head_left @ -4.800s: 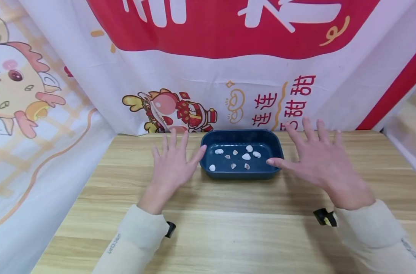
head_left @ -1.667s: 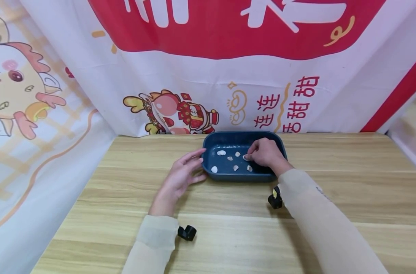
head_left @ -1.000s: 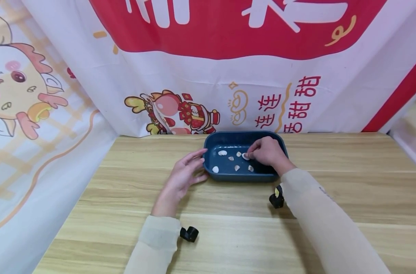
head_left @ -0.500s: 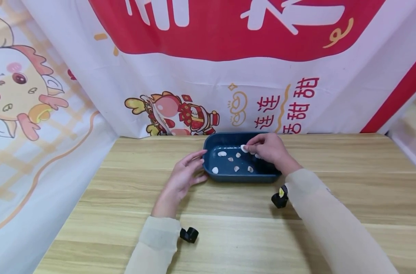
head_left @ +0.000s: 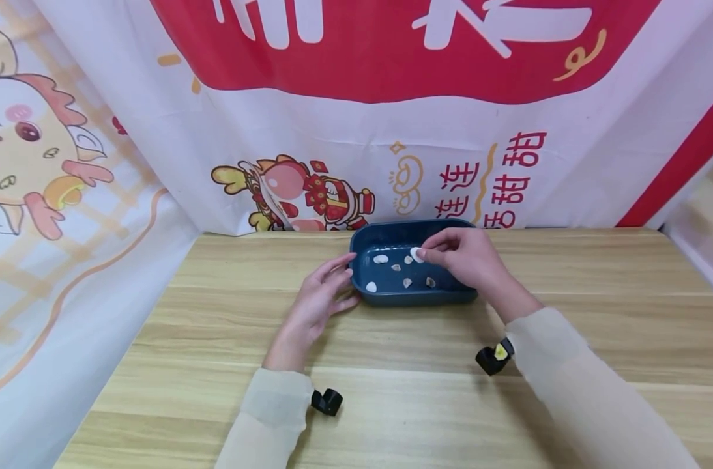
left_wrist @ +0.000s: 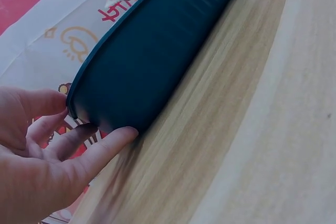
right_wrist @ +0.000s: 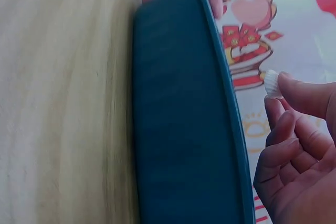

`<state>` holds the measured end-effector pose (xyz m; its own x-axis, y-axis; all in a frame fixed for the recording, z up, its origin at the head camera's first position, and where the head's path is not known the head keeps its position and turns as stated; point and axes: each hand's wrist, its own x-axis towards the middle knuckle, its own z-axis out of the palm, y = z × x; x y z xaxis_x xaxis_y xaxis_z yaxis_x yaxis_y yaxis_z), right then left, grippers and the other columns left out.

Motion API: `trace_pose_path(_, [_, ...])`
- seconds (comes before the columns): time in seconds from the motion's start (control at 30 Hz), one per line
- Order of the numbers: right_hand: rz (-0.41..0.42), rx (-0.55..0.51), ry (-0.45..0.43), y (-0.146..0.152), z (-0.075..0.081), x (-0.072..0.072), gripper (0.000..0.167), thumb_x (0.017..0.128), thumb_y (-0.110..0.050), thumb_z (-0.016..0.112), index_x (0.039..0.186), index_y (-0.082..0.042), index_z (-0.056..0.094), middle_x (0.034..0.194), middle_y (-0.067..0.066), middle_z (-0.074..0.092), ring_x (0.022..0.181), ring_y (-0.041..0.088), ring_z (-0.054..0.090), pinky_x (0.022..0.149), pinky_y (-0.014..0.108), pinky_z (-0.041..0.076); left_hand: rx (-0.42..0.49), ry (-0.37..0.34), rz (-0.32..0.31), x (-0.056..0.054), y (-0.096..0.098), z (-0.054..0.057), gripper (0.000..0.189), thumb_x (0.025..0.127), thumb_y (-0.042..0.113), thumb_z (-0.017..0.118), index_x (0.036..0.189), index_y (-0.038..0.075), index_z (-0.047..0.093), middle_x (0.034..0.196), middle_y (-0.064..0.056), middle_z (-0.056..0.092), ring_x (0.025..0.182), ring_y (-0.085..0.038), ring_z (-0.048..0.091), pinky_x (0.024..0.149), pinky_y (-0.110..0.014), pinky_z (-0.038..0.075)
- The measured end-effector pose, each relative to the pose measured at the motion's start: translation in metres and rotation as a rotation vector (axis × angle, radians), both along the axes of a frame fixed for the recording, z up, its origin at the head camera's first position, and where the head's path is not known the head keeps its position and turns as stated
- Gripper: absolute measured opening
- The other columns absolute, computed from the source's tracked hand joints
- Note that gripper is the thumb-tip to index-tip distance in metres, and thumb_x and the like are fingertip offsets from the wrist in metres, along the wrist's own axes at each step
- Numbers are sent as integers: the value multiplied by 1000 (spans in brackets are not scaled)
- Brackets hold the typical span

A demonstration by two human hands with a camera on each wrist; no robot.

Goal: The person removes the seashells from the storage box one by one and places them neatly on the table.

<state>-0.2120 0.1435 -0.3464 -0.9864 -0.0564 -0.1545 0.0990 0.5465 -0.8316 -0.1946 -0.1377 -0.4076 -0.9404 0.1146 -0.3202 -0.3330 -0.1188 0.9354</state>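
Observation:
A white seashell (head_left: 417, 255) is pinched between the thumb and fingertips of my right hand (head_left: 470, 257), raised over the dark blue basin (head_left: 415, 299). Ribs show on this seashell (right_wrist: 272, 84) in the right wrist view, where it is above the rim. Several other small shells lie spread on the basin floor, among them a white shell (head_left: 380, 259) near the back left and another white shell (head_left: 371, 286) at the front left. My left hand (head_left: 314, 305) touches the basin's left end with spread, slightly bent fingers. The right hand hides the basin's right part.
The basin stands at the back of a wooden table (head_left: 392, 391), close to a printed white and red cloth (head_left: 345, 124) hanging behind it. More printed cloth (head_left: 45, 260) hangs on the left. Each sleeve carries a small black device (head_left: 327, 402) at the wrist.
Both hands came from spread above the table to the basin. My right hand picked up a white seashell from its floor and raised it. The left hand has stayed at the left end.

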Motion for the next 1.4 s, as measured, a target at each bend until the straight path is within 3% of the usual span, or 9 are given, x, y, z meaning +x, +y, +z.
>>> trace_pose_path(0.47, [103,-65,20,-20,-2,34,24,96,-34,84,108,-14,81,101,6,78,89,25,66,76,27,59,-57,34,27,-2,6,2,38,114,21,54,148,34,64,166,-1,53,148,-27,57,115,-53,57])
trace_pose_path(0.8, [152,-142,15,-43,-20,57,15,93,-25,87,99,-13,81,91,6,79,79,31,70,65,35,63,-63,85,23,-2,7,0,42,114,19,53,154,27,59,165,-6,54,147,-32,57,115,-55,56])
trace_pose_path(1.0, [174,-180,-1,-57,-31,70,12,91,-19,88,96,-12,80,83,8,78,66,26,73,62,40,67,-92,71,29,-4,7,0,41,114,22,52,153,30,60,165,-3,54,147,-30,58,114,-53,58])
trace_pose_path(1.4, [126,-270,-120,-74,-64,70,13,91,-14,88,95,-5,80,81,8,79,62,17,73,59,33,66,-93,55,26,-2,6,1,39,114,24,53,151,34,61,164,-3,54,147,-29,58,115,-51,57])
